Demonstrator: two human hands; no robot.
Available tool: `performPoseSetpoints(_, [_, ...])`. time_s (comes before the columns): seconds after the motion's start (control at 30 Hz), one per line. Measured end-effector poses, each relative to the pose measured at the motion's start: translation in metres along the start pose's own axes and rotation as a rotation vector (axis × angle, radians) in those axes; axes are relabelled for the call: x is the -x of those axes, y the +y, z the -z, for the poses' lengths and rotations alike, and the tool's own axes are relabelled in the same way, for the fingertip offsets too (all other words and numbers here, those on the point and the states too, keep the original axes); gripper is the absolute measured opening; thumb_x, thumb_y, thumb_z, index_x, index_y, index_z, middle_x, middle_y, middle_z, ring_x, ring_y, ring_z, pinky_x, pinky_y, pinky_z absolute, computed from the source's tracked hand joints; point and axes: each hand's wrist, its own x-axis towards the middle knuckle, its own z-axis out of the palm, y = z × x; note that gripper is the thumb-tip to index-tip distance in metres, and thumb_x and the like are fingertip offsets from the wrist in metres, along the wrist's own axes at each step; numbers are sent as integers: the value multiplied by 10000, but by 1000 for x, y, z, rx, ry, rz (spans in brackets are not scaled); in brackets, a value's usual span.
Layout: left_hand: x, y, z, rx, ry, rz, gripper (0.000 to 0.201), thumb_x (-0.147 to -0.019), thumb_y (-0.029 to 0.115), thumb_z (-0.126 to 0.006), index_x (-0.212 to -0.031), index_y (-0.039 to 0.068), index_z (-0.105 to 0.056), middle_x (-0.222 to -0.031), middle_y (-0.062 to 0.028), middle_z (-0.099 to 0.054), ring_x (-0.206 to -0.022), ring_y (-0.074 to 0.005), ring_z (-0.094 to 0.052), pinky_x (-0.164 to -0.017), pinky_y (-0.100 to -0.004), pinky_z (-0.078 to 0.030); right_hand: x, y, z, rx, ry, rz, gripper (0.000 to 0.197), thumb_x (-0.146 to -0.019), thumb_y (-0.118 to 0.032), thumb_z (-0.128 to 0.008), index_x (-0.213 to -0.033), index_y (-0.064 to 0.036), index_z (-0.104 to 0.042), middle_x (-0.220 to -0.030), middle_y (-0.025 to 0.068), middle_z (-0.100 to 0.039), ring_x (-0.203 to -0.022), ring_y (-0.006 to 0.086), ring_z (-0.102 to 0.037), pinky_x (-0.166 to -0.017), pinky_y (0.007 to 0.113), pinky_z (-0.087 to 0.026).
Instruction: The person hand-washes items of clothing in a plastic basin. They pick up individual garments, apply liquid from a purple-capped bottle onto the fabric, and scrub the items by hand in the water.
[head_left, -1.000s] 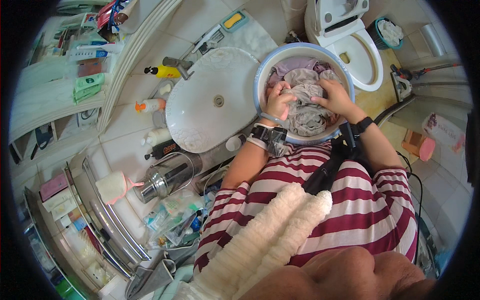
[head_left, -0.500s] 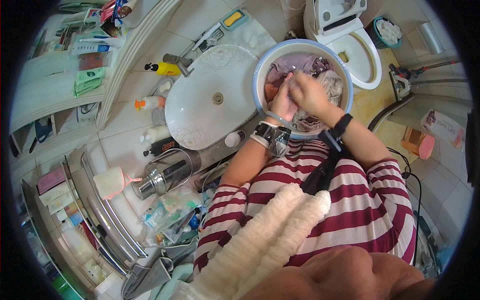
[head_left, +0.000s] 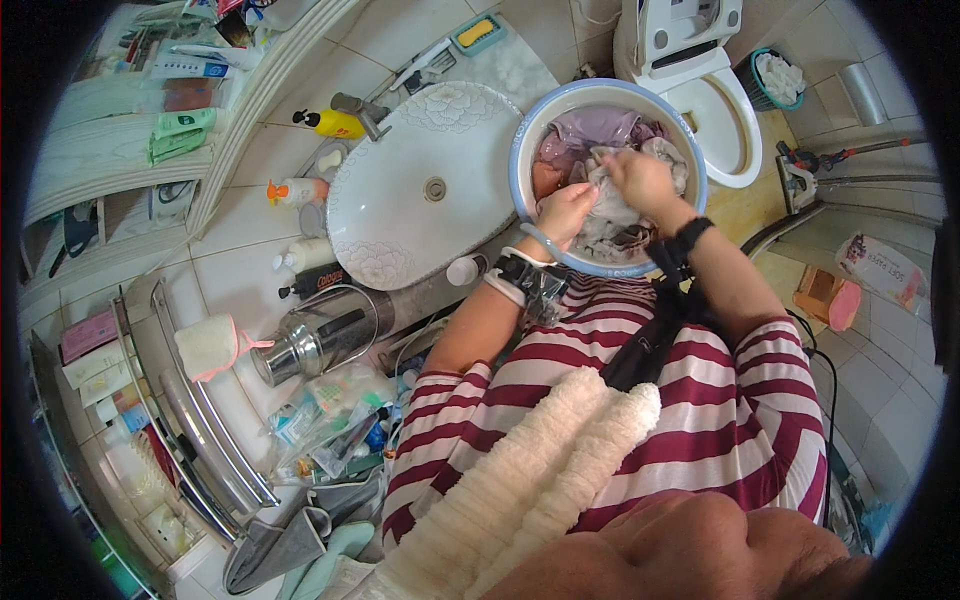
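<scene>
Over a white basin with a blue rim [head_left: 520, 150], both of my hands work on a pale grey wet cloth [head_left: 612, 208]. My left hand [head_left: 568, 212] is closed on the cloth's left side, near the basin's front left rim. A short way to the right, my right hand [head_left: 643, 185] grips the same cloth with bent fingers. Around them in the basin lie a purple cloth [head_left: 590, 127] in water, an orange-brown piece [head_left: 547, 180] at the left and more crumpled grey fabric. The lower folds are hidden under my hands.
An oval white sink [head_left: 420, 220] adjoins the basin on the left, with a yellow pump bottle [head_left: 335, 123] beside its faucet [head_left: 362, 115]. A white toilet [head_left: 745, 165] stands behind at right. Nearer on the left are a metal thermos [head_left: 310, 345] and a towel bar [head_left: 215, 435].
My hands were pressed together over the basin; now they are apart, with the pale grey cloth stretched between them. The left hand has moved slightly left and nearer me.
</scene>
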Motion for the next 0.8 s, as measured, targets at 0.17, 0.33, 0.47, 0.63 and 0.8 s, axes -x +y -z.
performPoseSetpoints(0.17, [-9, 32, 1, -608, 314, -499, 446, -752, 165, -726, -1134, 7, -559, -976, -130, -631, -845, -206, -604, -777, -294, -471, -7, 9, 10, -34, 235, 92, 375, -853, -430, -527, -995, -92, -605, -912, 155, -587, -845, 359, -565, -767, 452, -431])
performPoseSetpoints(0.33, [-26, 7, 13, -1233, 115, -109, 645, -861, 390, -524, -1352, 27, -317, -1240, -266, -447, -1154, -435, -411, -988, -467, -324, 12, 13, -3, 224, -118, 3, 523, -808, -545, -536, -1168, -167, -566, -1048, 163, -537, -1051, 354, -488, -872, 501, -367])
performPoseSetpoints(0.47, [-32, 2, 2, -1418, 164, -75, 633, -887, 371, -465, -1374, 18, -267, -1237, -271, -458, -1127, -420, -455, -976, -462, -348, -15, 5, -11, 351, -336, -194, 578, -830, -598, -444, -1183, -156, -565, -1163, 177, -547, -1133, 352, -472, -924, 496, -356])
performPoseSetpoints(0.63, [-48, 27, 3, -1472, 90, 98, 468, -890, 356, -452, -1174, -14, -482, -1070, -253, -583, -1032, -413, -539, -926, -456, -403, -50, 20, -39, 291, -450, -329, 481, -864, -479, -446, -1152, -121, -590, -1161, 173, -584, -1113, 328, -531, -924, 467, -396])
performPoseSetpoints(0.8, [-35, 18, 4, -1181, 270, -268, 293, -812, 220, -617, -962, -26, -568, -992, -196, -599, -928, -332, -565, -853, -426, -432, -50, 67, -60, -162, -276, -341, 478, -883, -433, -463, -926, 3, -653, -886, 222, -641, -869, 356, -621, -785, 402, -471])
